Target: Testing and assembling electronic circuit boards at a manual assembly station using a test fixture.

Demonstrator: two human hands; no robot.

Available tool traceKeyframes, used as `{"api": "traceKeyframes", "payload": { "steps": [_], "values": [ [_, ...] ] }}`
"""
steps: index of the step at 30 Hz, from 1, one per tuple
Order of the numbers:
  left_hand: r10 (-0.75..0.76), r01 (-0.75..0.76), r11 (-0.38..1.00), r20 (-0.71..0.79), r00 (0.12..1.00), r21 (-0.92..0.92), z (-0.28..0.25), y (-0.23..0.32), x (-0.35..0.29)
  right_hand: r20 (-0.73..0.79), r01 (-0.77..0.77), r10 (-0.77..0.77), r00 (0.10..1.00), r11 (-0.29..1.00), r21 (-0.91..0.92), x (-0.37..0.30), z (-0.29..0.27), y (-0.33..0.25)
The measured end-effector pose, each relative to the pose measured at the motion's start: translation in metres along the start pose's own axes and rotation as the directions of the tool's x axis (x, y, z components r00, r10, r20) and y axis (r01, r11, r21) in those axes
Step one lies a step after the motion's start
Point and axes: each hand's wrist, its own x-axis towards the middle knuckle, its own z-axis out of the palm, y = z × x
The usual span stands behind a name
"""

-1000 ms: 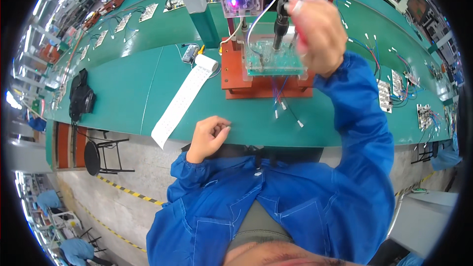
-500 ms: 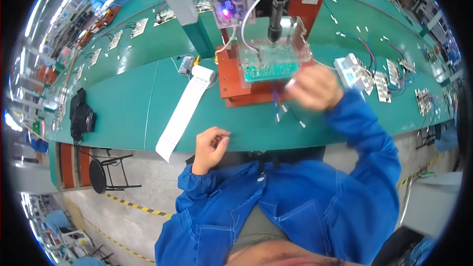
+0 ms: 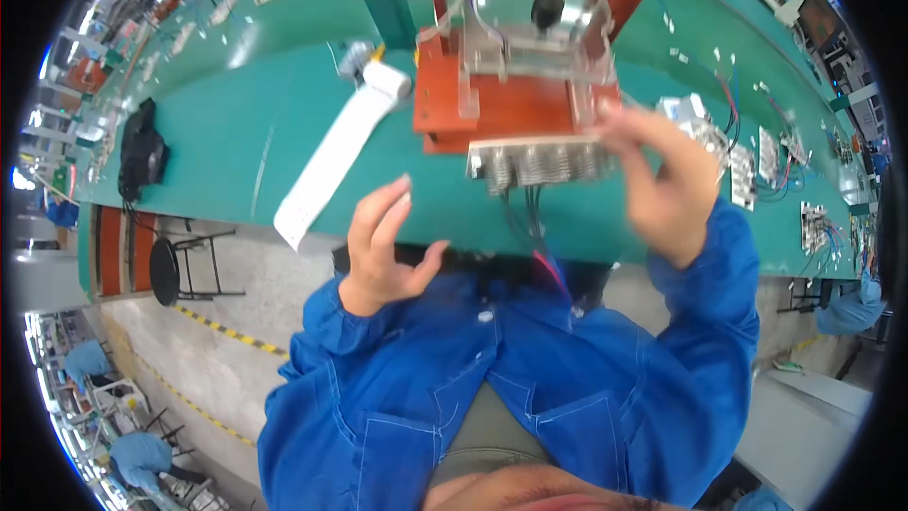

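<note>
My right hand pinches the right end of a circuit board just in front of the red test fixture. The board is tilted on edge, its silvery components toward me, and dark, red and blue wires hang from it. Motion blurs the components. My left hand is raised to the left of the wires, fingers apart, holding nothing. Above the board, the fixture's clear plastic plate sits under a dark lever clamp.
A roll of white paper trails a long strip toward the table's front edge. A black object lies at the left. Other boards with wires are on the green table at the right. A stool stands below.
The board has come out of the fixture toward me and tipped up in my right hand. My left hand has risen and spread its fingers. The view has shifted, and the fixture's light turned from purple to red.
</note>
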Motion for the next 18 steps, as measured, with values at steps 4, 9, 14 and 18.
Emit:
{"api": "traceKeyframes", "payload": {
  "steps": [4, 9, 14, 18],
  "values": [
    [0.051, -0.069, 0.997, 0.335, 0.941, 0.04, 0.002, 0.018, 0.013, 0.551, -0.688, 0.481, 0.682, 0.678, 0.258, 0.002, 0.026, 0.015],
    [-0.04, 0.07, 0.997, 0.604, 0.796, -0.026, 0.038, 0.005, 0.019, 0.625, -0.822, 0.55, 0.554, 0.479, 0.307, -0.052, 0.075, 0.055],
    [-0.061, 0.163, 0.981, 0.642, 0.764, -0.101, 0.047, -0.006, 0.009, 0.235, -0.768, 0.737, 0.634, 0.563, 0.305, -0.096, 0.06, 0.043],
    [-0.073, 0.176, 0.98, 0.663, 0.745, -0.091, 0.045, -0.003, 0.009, 0.068, -0.77, 0.767, 0.638, 0.634, 0.073, -0.111, 0.081, 0.012]
  ]
}}
